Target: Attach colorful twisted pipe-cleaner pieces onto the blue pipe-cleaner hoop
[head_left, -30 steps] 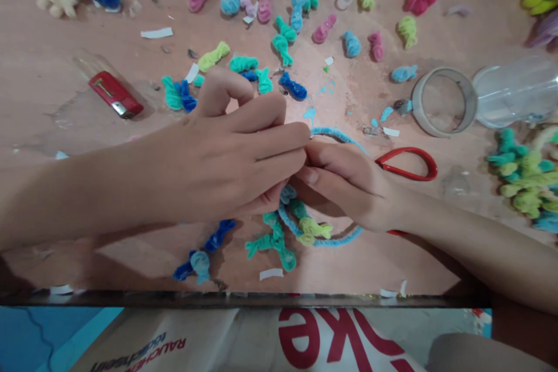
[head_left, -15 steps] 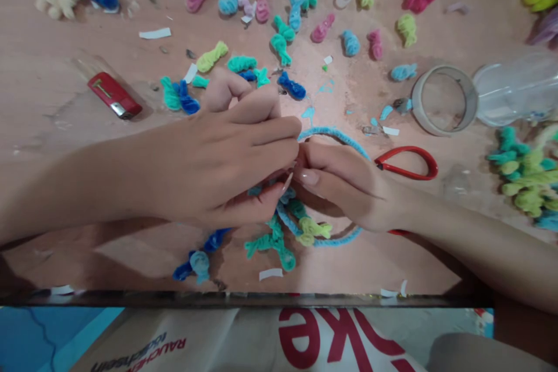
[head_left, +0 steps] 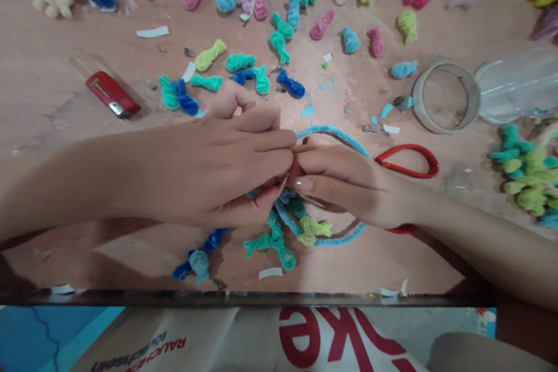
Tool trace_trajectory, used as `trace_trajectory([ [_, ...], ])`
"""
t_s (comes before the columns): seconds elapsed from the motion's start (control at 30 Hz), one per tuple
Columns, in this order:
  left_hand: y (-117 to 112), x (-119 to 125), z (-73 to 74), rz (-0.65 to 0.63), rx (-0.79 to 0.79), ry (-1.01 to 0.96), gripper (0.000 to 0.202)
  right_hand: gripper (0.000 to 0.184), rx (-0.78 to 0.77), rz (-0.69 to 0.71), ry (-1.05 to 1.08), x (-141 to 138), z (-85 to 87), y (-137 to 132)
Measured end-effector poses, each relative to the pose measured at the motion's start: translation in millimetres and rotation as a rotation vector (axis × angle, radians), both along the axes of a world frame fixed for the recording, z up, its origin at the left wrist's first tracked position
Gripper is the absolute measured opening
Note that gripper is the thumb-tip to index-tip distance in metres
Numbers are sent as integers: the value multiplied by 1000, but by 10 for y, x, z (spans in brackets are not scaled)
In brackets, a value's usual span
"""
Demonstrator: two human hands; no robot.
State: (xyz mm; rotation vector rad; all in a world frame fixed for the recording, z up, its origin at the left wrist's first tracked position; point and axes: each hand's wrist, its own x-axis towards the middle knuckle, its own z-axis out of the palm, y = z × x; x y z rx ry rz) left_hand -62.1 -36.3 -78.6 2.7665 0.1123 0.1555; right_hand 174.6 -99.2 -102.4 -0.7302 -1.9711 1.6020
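Observation:
My left hand (head_left: 235, 163) and my right hand (head_left: 340, 180) meet fingertip to fingertip, both closed in a pinch. Whatever lies between the fingers is hidden. Beneath them is a light-blue fuzzy pipe-cleaner ring (head_left: 355, 144), its left edge passing under the fingertips. Small twisted pipe-cleaner pieces hang on or lie against the ring's lower left: a yellow-green piece (head_left: 313, 229), a teal piece (head_left: 274, 244) and light-blue bits partly covered by my left thumb. A red-handled tool (head_left: 410, 175) lies under my right wrist, its working end out of sight.
Several small coloured pipe-cleaner pieces (head_left: 279, 43) are scattered beyond the hands. A red lighter (head_left: 111, 93) lies left. Right are a tape roll (head_left: 418, 99), a clear plastic cup (head_left: 514, 84) and a green-yellow pile (head_left: 529, 171). The table edge (head_left: 244, 300) runs along the front.
My right fingertips have shifted slightly left, staying against my left fingers. My left hand has moved a little down and left, uncovering more of a teal piece behind it.

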Motion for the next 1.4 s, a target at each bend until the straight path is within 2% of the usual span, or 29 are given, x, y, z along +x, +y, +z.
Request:
trace_trajectory([
  [0.13, 23, 6, 18, -40, -6, 30, 33, 39, 10, 36, -10, 4, 20, 19],
  [0.27, 30, 10, 20, -40, 14, -3, 31, 38, -35, 11, -17, 3, 39, 15],
  [0.37, 30, 12, 32, -14, -59, 11, 27, 38, -39, 1, -34, 4, 43, 6],
  [0.53, 25, 10, 48, 23, -148, 34, 29, 41, 48, -4, -64, 20, 49, 3],
  [0.77, 22, 2, 46, -27, -131, 17, 26, 39, 126, 24, -100, 35, 58, 5],
  [0.93, 25, 12, 48, -22, -155, -10, 27, 35, 170, 37, 29, 25, -41, 16],
  [1.03, 16, 14, 53, -19, -147, -10, 27, 32, 166, 27, 35, 19, -86, 17],
  [1.4, 10, 0, 42, -23, -86, 11, 28, 41, 155, -28, -33, 3, -114, -20],
])
